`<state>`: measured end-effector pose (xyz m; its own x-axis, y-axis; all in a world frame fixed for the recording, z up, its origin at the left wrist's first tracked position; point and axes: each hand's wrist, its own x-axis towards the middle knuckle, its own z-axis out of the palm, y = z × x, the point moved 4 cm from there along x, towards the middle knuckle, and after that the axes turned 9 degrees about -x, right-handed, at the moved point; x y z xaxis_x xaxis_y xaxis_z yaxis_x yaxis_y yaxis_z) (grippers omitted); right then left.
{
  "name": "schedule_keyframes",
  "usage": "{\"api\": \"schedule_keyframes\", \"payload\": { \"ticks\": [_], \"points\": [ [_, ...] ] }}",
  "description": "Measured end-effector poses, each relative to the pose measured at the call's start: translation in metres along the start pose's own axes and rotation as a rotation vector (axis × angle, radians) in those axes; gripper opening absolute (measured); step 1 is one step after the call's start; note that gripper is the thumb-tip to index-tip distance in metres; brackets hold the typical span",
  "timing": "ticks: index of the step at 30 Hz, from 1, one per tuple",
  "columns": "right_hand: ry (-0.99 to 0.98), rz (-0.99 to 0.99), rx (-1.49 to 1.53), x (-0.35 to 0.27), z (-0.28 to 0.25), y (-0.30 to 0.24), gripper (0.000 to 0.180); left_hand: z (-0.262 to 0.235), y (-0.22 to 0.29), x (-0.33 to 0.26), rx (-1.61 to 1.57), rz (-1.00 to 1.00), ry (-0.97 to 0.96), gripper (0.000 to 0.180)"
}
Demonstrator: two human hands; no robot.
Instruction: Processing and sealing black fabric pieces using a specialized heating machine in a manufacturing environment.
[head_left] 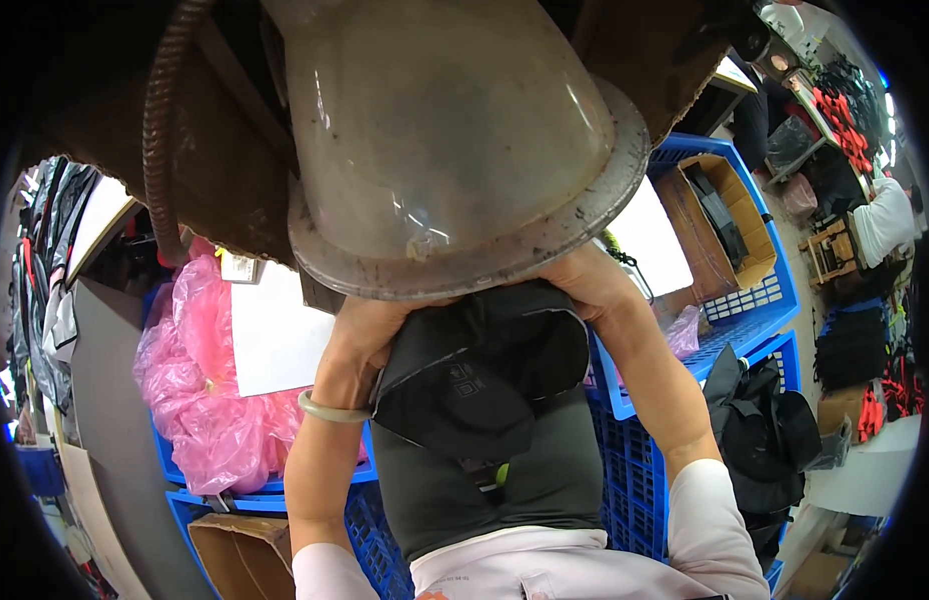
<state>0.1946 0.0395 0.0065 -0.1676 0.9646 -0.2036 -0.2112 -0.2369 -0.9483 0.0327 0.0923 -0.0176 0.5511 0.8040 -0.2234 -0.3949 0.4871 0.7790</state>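
Observation:
A cloudy, translucent dome-shaped cover [450, 130] with a worn, stained rim fills the upper middle. Both my hands reach in beneath its lower edge, which hides my fingers. Between them a black fabric piece [475, 385], with pale edge lines and a small printed mark, hangs toward my lap. My left hand [367, 328] is against the fabric's left side, a pale bangle [331, 408] on the wrist. At its upper right side is my right hand [592, 278]. Whether either hand grips the cloth is hidden.
Pink plastic bags [200, 390] fill a blue crate at left beside a white board [270, 335]. A ribbed flexible conduit [157, 130] hangs at upper left. On the right, a blue crate [780, 300] holds a cardboard box [755, 235]; black bags [760, 420] lie below. Another person [883, 225] sits far right.

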Motion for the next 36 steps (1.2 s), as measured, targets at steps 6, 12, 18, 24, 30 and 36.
{"api": "schedule_keyframes", "payload": {
  "ticks": [6, 12, 18, 24, 30, 36],
  "points": [
    [-0.015, -0.044, -0.03, -0.001, -0.002, -0.003, 0.028, 0.003, -0.001, 0.001, -0.073, -0.086, 0.017, 0.035],
    [0.037, -0.063, -0.11, 0.003, -0.006, 0.003, 0.025, 0.003, 0.002, 0.001, 0.026, -0.047, 0.023, 0.037],
    [0.029, -0.066, -0.079, 0.007, -0.007, 0.009, 0.021, 0.009, 0.007, -0.001, 0.026, -0.006, 0.03, 0.04],
    [0.049, -0.088, -0.023, 0.002, -0.006, 0.004, 0.02, 0.0, 0.006, -0.003, -0.012, -0.033, 0.146, 0.037],
    [0.311, -0.021, -0.533, -0.122, -0.047, -0.03, 0.024, -0.001, -0.009, -0.037, 0.027, -0.33, -0.039, 0.019],
    [1.332, -0.182, -0.868, -0.456, -0.123, -0.066, 0.031, 0.037, -0.051, -0.064, -0.149, -0.466, -0.03, 0.014]
  ]
}}
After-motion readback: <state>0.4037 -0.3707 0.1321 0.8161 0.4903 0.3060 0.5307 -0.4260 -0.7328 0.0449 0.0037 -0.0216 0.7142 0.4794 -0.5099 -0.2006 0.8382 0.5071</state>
